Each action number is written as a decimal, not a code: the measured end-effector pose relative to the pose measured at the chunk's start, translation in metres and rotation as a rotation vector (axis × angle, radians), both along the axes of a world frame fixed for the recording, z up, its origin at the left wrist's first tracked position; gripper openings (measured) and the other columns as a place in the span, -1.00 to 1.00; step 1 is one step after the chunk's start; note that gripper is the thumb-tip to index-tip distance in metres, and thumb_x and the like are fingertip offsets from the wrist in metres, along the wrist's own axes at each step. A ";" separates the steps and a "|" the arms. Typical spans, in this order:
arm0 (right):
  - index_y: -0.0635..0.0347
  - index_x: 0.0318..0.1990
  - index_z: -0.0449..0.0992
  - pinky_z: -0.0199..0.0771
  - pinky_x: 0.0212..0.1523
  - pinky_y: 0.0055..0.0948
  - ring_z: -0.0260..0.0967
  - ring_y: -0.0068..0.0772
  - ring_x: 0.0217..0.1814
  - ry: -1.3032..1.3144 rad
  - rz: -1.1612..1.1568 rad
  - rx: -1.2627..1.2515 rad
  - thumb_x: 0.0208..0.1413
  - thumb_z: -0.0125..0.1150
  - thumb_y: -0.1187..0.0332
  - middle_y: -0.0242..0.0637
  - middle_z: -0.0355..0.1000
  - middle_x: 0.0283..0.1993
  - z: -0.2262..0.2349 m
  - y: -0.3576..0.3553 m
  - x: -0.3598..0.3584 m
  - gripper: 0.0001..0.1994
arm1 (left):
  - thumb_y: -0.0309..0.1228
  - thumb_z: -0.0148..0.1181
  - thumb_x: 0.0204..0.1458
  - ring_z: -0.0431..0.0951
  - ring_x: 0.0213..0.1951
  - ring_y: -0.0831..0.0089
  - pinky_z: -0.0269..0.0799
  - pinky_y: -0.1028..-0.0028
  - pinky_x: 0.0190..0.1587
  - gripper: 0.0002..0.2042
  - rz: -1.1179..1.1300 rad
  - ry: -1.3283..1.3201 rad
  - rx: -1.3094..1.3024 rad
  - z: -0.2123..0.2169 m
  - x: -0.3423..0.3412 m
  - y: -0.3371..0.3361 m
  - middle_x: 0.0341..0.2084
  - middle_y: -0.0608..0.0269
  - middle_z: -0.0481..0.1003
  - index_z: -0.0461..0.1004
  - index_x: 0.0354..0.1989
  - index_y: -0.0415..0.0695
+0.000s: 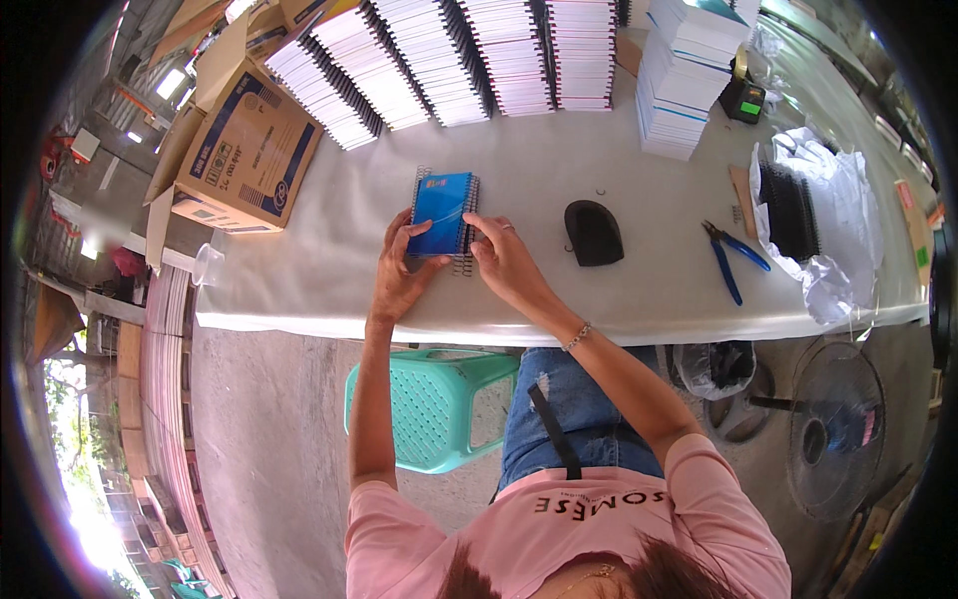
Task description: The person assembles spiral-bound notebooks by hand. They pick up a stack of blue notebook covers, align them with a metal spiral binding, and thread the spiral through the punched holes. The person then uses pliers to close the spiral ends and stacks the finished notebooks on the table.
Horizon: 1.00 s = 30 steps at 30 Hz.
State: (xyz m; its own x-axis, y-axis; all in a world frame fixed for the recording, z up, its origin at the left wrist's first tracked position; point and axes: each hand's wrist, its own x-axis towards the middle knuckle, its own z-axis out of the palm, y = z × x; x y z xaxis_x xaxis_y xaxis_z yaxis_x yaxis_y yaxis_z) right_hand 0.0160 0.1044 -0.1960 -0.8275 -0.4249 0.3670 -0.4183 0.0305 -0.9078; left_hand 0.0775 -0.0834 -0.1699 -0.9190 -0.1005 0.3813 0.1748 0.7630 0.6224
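A small blue-covered notebook [440, 212] lies on the table, a dark spiral coil [470, 240] along its right edge. Loose coil ends stick out past its lower right corner and its upper left. My left hand [397, 275] grips the notebook at its left and lower edges, thumb along the bottom and fingers on the cover. At the right edge, my right hand [504, 262] is closed with its fingertips on the coil; its lower fingers are partly hidden. To the right of this hand lies a black rounded pad [593, 234].
Blue-handled pliers [735, 262] and black coils [788, 212] in white wrapping lie at the right. Tall stacks of spiral-bound notebooks [509, 55] line the back, with blue-topped book stacks [679, 95] beside them. An open cardboard box [249, 150] stands left; a green stool [424, 409] is below.
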 end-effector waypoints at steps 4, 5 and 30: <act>0.31 0.25 0.30 0.43 -0.08 -0.34 0.39 -0.23 -0.16 0.103 0.003 0.013 0.21 0.04 0.56 -0.01 0.35 -0.05 -0.003 -0.001 -0.001 -0.57 | -0.34 0.53 -0.17 0.29 0.27 0.01 0.39 0.16 0.23 -0.40 0.009 -0.013 0.039 -0.002 0.000 0.003 0.30 0.01 0.18 0.35 0.08 0.01; 0.32 0.25 0.29 0.43 -0.08 -0.33 0.39 -0.21 -0.16 0.129 0.005 0.015 0.20 0.05 0.55 0.00 0.34 -0.05 -0.003 -0.001 -0.001 -0.56 | -0.32 0.51 -0.15 0.29 0.28 0.00 0.38 0.15 0.23 -0.41 0.011 -0.022 0.047 -0.002 0.001 0.004 0.30 0.00 0.17 0.35 0.08 0.00; 0.39 0.20 0.28 0.56 -0.21 -0.50 0.35 -0.53 -0.19 -0.491 0.264 0.017 0.24 -0.05 0.47 -0.33 0.32 -0.16 -0.005 -0.018 -0.036 -0.61 | -0.24 0.01 0.14 0.13 0.37 0.12 -0.05 0.27 0.40 -0.38 0.009 -0.211 0.379 0.010 -0.015 -0.010 0.33 -0.09 0.20 0.13 0.40 -0.15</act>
